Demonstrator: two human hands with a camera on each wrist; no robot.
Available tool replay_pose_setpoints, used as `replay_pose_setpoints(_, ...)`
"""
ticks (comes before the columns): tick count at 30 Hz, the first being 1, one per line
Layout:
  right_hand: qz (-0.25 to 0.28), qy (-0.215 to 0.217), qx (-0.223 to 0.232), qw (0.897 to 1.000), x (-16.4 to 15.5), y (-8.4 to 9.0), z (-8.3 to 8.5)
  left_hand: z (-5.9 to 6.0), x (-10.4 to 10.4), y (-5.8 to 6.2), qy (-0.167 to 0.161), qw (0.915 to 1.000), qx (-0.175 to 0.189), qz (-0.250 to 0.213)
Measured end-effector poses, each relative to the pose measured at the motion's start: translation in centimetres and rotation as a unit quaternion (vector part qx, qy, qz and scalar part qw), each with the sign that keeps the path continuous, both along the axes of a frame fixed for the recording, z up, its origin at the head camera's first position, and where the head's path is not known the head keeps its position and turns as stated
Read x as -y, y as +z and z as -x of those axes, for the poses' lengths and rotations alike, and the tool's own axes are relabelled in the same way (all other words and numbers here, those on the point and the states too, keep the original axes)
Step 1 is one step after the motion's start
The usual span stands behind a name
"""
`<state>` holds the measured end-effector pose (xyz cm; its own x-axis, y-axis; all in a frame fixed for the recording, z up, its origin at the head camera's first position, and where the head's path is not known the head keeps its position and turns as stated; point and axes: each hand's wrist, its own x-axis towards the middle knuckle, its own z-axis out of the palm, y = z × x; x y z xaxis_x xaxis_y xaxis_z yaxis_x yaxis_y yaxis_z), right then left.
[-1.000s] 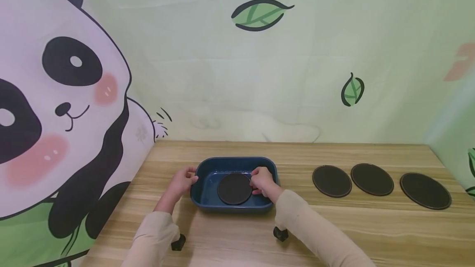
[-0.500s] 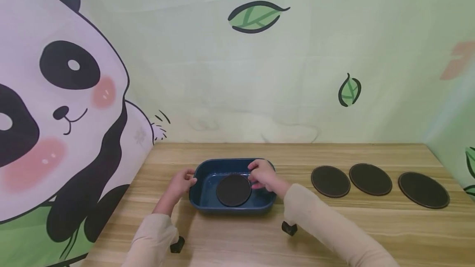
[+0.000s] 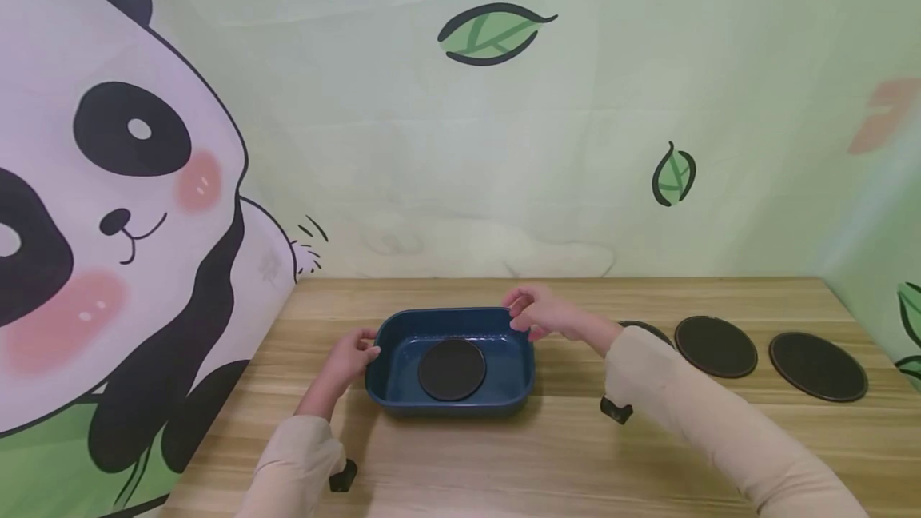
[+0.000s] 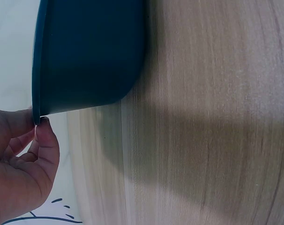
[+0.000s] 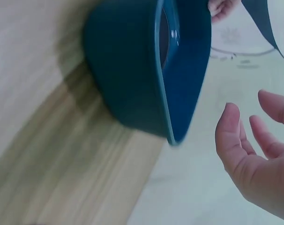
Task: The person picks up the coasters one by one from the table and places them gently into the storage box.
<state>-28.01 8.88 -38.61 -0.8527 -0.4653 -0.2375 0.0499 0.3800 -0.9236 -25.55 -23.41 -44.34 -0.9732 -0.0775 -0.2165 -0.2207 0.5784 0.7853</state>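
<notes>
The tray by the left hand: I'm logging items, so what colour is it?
Dark blue; the tray shows best in the head view.

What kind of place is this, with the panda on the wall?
Probably a staged tabletop set, not a real kitchen: a cartoon panda backdrop, a bare wooden table, and a dark blue rectangular dish beside round black mats.

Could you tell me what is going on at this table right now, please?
A person is working with a dark blue tray on a wooden table. The left hand pinches the tray's left rim. One dark round mat lies flat inside the tray. The right hand hovers open above the tray's far right corner, holding nothing. Three more round mats lie in a row to the right, the nearest partly hidden by the right sleeve.
</notes>
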Motion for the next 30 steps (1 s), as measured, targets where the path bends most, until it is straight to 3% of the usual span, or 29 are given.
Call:
replay_pose_setpoints(6, -0.017, 0.001, -0.027, 0.999, -2.8, 1.3, 0.6, -0.1, 0.1, -0.1, -0.003, 0.9999, -0.008, -0.007)
replay_pose_setpoints(16, -0.073, 0.011, -0.069, 0.995, -8.1, 2.0, 1.3, -0.1, 0.0, 0.1, 0.0, 0.9999, -0.001, 0.011)
replay_pose_setpoints(30, -0.097, -0.024, -0.075, 0.992, -13.5, -0.5, 2.1, -0.1, 0.0, 0.2, -0.002, 1.0, 0.0, 0.008)
